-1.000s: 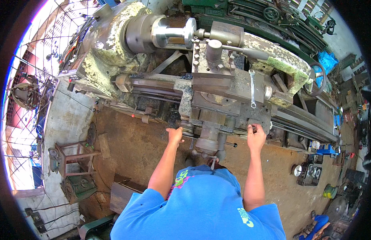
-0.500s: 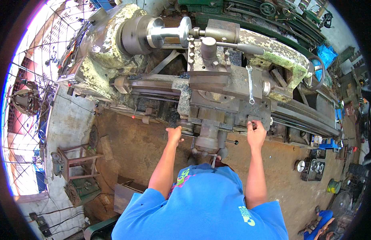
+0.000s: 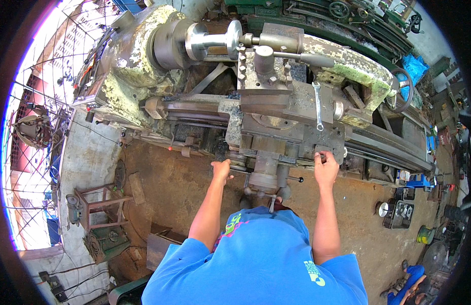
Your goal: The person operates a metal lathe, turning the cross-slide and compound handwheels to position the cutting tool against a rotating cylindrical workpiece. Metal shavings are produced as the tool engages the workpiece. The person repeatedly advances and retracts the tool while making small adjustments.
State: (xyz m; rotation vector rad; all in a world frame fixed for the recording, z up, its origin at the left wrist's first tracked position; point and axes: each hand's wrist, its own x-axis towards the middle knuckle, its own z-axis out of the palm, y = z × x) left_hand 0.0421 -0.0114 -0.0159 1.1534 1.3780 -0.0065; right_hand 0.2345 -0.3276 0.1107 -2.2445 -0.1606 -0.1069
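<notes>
A worn metal lathe (image 3: 131,61) stands before me. Its chuck (image 3: 169,46) carries a shiny spool-shaped metal workpiece (image 3: 212,40), backed at the right by the tailstock centre (image 3: 249,39). The tool post (image 3: 264,61) sits just in front of the workpiece. My left hand (image 3: 221,171) is closed beside a handwheel (image 3: 238,161) at the carriage's left front; what its fingers grip is hidden. My right hand (image 3: 326,168) rests its parted, bent fingertips on the front edge of the carriage plate (image 3: 333,140). A combination spanner (image 3: 318,107) lies behind that hand.
Metal chips (image 3: 234,124) lie on the carriage. A ball-ended lever (image 3: 296,179) sticks out between my hands. At the left stands a small metal frame stand (image 3: 100,203); at the right, a black crate (image 3: 398,213) sits on the floor. Another person (image 3: 408,287) is at the lower right.
</notes>
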